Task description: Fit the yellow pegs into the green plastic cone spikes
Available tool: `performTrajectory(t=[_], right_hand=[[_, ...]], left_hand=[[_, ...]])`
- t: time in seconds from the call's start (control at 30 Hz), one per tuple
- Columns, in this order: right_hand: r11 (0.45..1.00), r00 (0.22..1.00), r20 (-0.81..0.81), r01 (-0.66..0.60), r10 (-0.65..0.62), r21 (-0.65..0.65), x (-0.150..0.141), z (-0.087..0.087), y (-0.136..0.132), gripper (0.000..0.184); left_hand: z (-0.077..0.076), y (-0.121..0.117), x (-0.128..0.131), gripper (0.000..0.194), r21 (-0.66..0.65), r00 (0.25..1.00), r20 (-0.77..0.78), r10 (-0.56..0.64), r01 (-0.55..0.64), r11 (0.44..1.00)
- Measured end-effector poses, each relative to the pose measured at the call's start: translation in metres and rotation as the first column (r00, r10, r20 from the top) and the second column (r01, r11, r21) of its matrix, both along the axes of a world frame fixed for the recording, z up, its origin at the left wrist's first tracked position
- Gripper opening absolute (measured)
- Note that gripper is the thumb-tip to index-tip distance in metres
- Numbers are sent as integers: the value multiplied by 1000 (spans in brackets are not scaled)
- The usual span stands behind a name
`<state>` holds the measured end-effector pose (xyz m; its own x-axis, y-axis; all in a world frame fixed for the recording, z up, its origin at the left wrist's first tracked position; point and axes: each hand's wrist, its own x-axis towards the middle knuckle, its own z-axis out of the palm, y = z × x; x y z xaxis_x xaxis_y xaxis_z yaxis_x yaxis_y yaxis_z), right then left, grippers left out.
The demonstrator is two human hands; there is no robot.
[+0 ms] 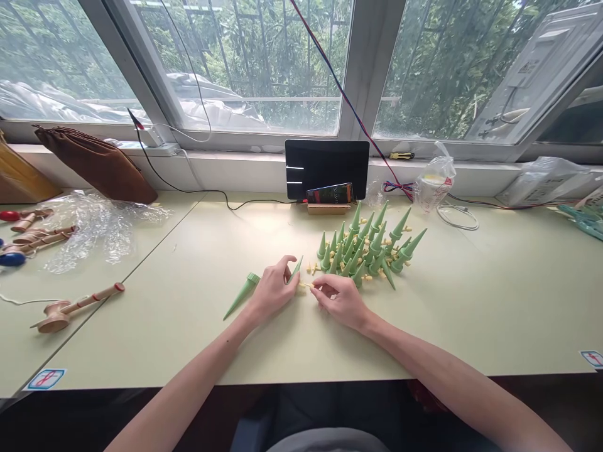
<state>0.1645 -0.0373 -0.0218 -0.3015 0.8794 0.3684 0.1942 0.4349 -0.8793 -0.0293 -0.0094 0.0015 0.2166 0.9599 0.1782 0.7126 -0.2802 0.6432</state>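
Observation:
My left hand is closed around a green watering spike, whose pointed tip sticks up past the fingers. Facing it, my right hand pinches a small pale-yellow valve piece between thumb and fingertips. Whether that piece touches the held spike is too small to tell. Another green spike lies on the table left of my left hand, its ribbed cap toward the hand. Just beyond my right hand stands a dense cluster of green spikes, mostly point up, with yellow valves poking out among them.
A tablet leans at the back, with a phone on a small stand before it. Wooden kendamas and crumpled plastic wrap lie left. A bagged cup and a coiled white cable are at back right.

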Motion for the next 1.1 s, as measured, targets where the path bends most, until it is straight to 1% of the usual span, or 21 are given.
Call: performTrajectory(t=[0.07, 0.17, 0.27, 0.4, 0.67, 1.1], right_hand=[[1000, 1000, -18, 23, -23, 13, 0, 1, -1, 16], [998, 996, -56, 64, -62, 18, 1, 3, -2, 18], [996, 993, -80, 89, -87, 24, 1, 4, -4, 20], [995, 993, -76, 92, -89, 35, 1, 5, -5, 20], [996, 991, -104, 83, -78, 43, 0, 7, -6, 16], [997, 993, -109, 59, -52, 59, 1, 4, -5, 12]], left_hand=[[5, 0, 1, 28, -69, 992, 126, 11, -3, 998], [14, -1, 3, 32, -164, 938, 346, 13, 47, 985], [20, -3, 5, 33, -187, 890, 454, 29, 63, 980], [21, -5, 7, 32, -186, 868, 494, 36, 66, 980], [24, -5, 7, 34, -210, 844, 529, 84, 34, 977], [23, -6, 9, 35, -231, 840, 537, 76, 60, 971]])
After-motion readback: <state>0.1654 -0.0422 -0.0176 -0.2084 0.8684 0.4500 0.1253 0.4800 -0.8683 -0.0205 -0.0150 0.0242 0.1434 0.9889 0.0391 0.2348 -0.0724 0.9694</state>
